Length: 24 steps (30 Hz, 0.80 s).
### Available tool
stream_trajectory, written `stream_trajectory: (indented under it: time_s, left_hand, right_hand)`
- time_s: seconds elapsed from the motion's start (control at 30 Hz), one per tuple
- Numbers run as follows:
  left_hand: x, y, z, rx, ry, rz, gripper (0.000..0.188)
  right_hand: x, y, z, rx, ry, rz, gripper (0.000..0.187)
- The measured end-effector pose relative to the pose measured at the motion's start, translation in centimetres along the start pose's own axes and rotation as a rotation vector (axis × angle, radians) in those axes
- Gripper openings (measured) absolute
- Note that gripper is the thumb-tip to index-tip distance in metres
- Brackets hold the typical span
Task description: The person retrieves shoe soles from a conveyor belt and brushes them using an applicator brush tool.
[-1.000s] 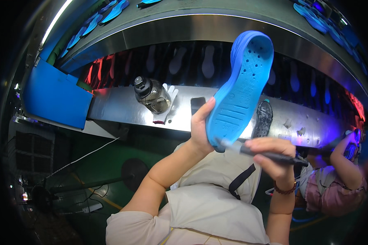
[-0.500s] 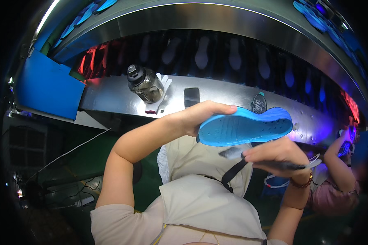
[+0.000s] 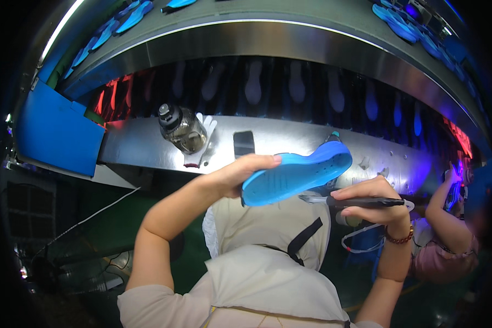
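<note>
My left hand (image 3: 239, 174) grips a bright blue shoe sole (image 3: 292, 180) by its left end, thumb along the upper edge. The sole is tilted so its hollow inner side shows, with small holes toward the right end. In my right hand (image 3: 374, 199) is a brush (image 3: 361, 202) with a dark handle, held between thumb and fingers. Its pale tip lies by the sole's lower edge; whether it touches cannot be made out.
A metal ledge (image 3: 131, 139) carries a dark-capped bottle (image 3: 183, 131), a white glove (image 3: 209, 131) and a phone (image 3: 244, 143). Behind it runs a conveyor (image 3: 246, 41) with several blue soles (image 3: 134, 16). At the right, another person's arm (image 3: 443, 202) reaches in.
The sole and my left hand have shifted left and slightly down in view. The brush, blurred before, is now level, its tip near the sole's lower edge.
</note>
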State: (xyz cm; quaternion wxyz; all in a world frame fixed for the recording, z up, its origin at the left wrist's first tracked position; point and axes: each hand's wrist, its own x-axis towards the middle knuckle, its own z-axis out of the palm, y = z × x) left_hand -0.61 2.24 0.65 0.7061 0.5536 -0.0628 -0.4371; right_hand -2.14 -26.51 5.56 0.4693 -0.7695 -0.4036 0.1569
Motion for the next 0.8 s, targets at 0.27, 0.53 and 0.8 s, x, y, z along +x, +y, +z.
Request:
stream_trajectory:
  time_s: [0.27, 0.53, 0.8]
  left_hand:
    - [3.5, -3.2, 0.9, -0.672, -0.158, 0.077, 0.056]
    - [3.5, 1.1, 2.1, -0.406, 0.057, 0.288, 0.06]
    - [13.4, 20.0, 0.5, -0.862, -0.228, 1.0, 0.076]
  right_hand:
    - [-0.6, 6.1, 1.4, 0.332, 0.848, 0.305, 0.017]
    - [-7.1, 7.9, 8.0, 0.686, 0.934, 0.071, 0.022]
    - [-6.8, 18.7, 9.0, 1.202, 1.419, 0.203, 0.016]
